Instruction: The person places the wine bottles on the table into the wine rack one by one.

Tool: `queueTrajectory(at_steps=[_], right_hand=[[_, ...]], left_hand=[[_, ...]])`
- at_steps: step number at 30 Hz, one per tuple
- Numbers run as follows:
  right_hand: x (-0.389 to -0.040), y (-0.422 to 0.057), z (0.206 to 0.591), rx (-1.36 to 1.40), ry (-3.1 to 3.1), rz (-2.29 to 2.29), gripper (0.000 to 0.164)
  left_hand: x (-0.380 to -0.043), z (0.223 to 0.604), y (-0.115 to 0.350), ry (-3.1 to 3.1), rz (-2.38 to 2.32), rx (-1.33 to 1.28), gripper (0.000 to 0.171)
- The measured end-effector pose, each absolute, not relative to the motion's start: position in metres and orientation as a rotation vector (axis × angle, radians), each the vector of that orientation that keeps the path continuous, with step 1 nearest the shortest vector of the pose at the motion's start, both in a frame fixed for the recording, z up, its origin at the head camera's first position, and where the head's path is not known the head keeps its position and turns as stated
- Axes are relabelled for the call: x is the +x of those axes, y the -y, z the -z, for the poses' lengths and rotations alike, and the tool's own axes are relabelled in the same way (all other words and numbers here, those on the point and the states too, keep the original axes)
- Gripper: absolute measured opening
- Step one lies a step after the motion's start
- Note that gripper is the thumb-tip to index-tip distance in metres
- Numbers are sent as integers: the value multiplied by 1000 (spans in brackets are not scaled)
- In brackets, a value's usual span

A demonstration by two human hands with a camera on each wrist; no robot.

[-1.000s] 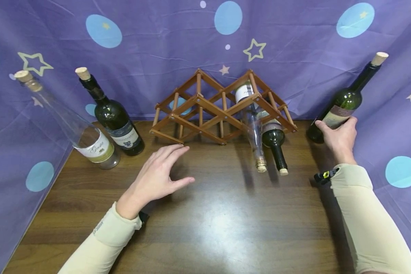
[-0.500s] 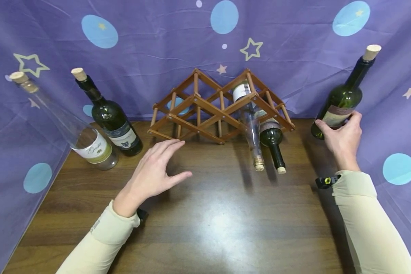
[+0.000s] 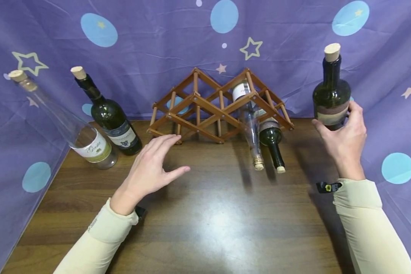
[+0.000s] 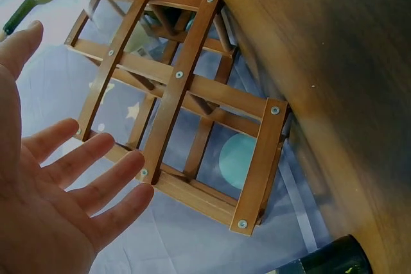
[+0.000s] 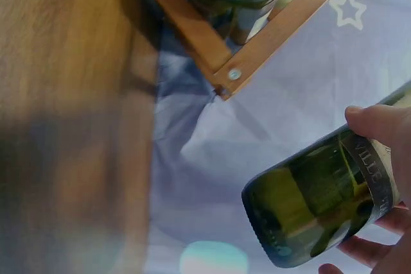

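Note:
My right hand grips a dark green corked wine bottle around its labelled body, at the right of the head view. In the right wrist view the bottle's base hangs clear of the table, thumb and fingers on either side of the label. My left hand hovers over the table with fingers extended and thumb apart, holding nothing. It is in front of the left end of a wooden folding wine rack. In the rack's right part lie a clear bottle and a dark green bottle, corks toward me.
At the left stand a clear corked bottle with a white label and a dark green bottle. A purple curtain with stars hangs right behind the rack. The brown wooden table runs along below.
My right hand has lifted the green bottle off the table and brought it left and nearer, tipping its neck more toward me. The left hand has drifted slightly left.

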State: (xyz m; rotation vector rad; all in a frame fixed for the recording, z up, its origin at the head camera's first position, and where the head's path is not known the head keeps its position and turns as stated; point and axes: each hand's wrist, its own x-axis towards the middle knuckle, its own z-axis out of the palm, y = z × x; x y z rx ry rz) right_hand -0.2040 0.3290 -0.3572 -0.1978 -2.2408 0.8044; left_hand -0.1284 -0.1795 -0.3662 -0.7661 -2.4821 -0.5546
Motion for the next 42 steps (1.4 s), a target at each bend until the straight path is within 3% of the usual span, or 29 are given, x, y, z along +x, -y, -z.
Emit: queueTrajectory(at_steps=[17,42], right_hand=[[-183,-287,326,240,2083,-487,68],[-158,-227,312,574,2005,-284,70]], left_hand=[[-128,351,178,2411,602,-714,93],[-117,334,154,2258,769,-826,93]])
